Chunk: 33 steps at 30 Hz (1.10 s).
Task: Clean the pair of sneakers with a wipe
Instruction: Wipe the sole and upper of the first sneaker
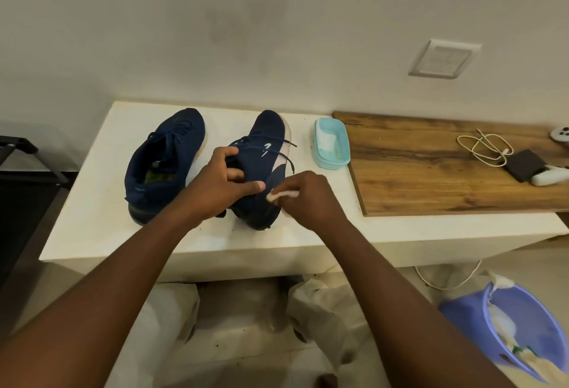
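Observation:
Two navy blue sneakers stand on a white table [92,227]. The left sneaker [166,160] sits alone, toe pointing away. My left hand [221,184] grips the collar of the right sneaker [264,153], fingers curled into its opening and thumb along its side. My right hand [308,200] pinches a small whitish wipe [281,195] and presses it against the outer side of that sneaker near the heel. The sneaker's heel is partly hidden by both hands.
A light blue tub [332,144] holding a wipe stands right of the sneakers. A wooden board [431,172] beyond it carries a white cable [483,147] and a dark box [523,164]. A purple basin [529,332] sits on the floor at lower right.

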Each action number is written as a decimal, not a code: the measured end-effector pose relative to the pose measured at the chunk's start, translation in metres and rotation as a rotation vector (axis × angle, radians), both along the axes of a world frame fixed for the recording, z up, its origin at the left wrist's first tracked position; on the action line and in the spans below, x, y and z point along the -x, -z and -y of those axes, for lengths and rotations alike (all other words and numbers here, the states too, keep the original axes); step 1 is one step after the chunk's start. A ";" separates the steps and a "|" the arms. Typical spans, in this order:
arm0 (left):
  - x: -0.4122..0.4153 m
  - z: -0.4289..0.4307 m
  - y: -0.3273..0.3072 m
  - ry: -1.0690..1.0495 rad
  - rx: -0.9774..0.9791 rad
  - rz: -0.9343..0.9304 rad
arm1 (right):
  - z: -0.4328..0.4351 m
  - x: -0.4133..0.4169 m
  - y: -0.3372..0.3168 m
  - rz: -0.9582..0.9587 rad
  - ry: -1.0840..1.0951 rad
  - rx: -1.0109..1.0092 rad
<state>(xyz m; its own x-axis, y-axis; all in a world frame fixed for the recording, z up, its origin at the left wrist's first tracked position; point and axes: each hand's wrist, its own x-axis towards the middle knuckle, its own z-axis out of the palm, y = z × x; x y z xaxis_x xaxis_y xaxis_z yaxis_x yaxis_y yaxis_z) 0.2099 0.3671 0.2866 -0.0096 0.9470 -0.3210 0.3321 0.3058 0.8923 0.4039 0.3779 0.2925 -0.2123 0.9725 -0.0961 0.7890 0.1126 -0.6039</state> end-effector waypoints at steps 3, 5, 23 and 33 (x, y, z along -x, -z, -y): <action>0.002 0.004 -0.002 0.172 0.020 -0.095 | -0.006 -0.006 0.002 -0.055 0.137 0.016; 0.002 0.006 -0.002 0.315 -0.028 -0.247 | -0.004 -0.006 0.003 -0.101 0.170 0.040; -0.048 -0.003 -0.043 -0.186 -0.126 0.724 | 0.026 0.001 -0.054 -0.041 0.143 -0.730; -0.050 0.020 -0.077 -0.159 -0.158 0.941 | 0.040 0.013 -0.072 -0.150 0.084 -0.749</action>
<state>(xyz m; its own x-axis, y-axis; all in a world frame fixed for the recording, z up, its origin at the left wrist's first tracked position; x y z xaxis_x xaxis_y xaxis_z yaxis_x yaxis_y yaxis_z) 0.2596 0.3468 0.3632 0.0548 0.9897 -0.1322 -0.5744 0.1396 0.8066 0.3909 0.3375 0.3643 -0.0932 0.7801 0.6186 0.7286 0.4769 -0.4916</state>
